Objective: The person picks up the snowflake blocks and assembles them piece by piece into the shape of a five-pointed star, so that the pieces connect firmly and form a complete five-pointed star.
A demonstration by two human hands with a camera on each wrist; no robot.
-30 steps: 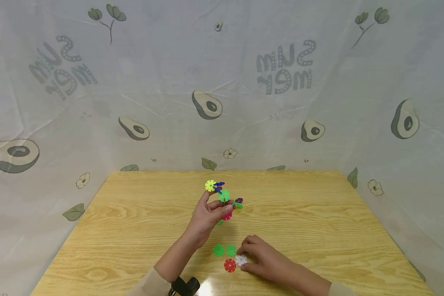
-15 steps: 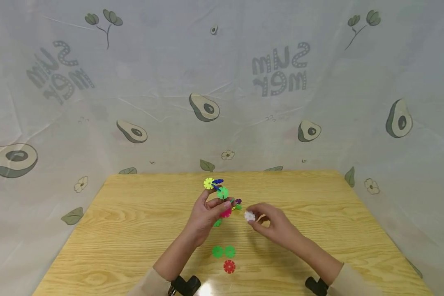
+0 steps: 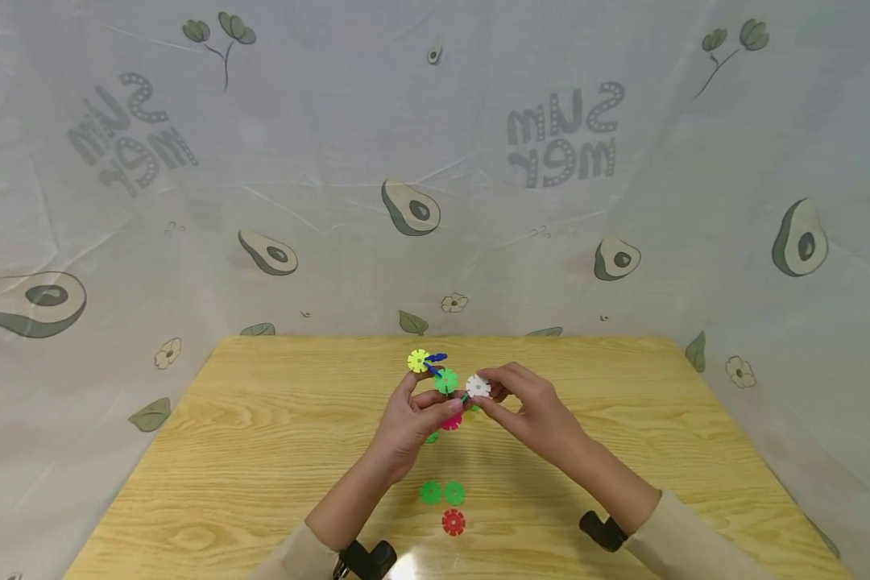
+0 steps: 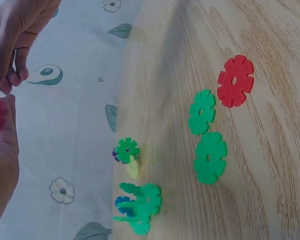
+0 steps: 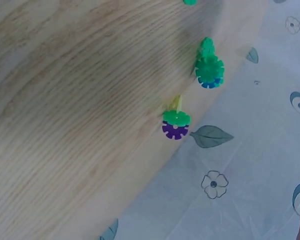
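Raised above the table, my left hand [image 3: 399,431] pinches a joined chain of notched plastic snowflake discs. A yellow disc [image 3: 418,361], dark blue ones [image 3: 433,370], a green disc [image 3: 445,381] and a pink disc [image 3: 451,421] show in it; the fingers cover part. My right hand [image 3: 532,411] pinches a white snowflake disc [image 3: 478,387] between thumb and fingers, close to the chain's right side. Whether the white disc touches the chain I cannot tell. In the left wrist view only parts of both hands and a pink edge appear.
Two green discs [image 4: 210,157] and a red disc [image 4: 235,81] lie flat on the wooden table [image 3: 261,451]. Farther back stand a green and blue joined cluster [image 5: 209,69] and a smaller green, yellow and purple one [image 5: 176,120]. A printed curtain [image 3: 333,201] surrounds the table.
My right hand has picked the white disc up from beside the red one and carried it up to the chain. The left hand has stayed nearly in place, still holding the chain.
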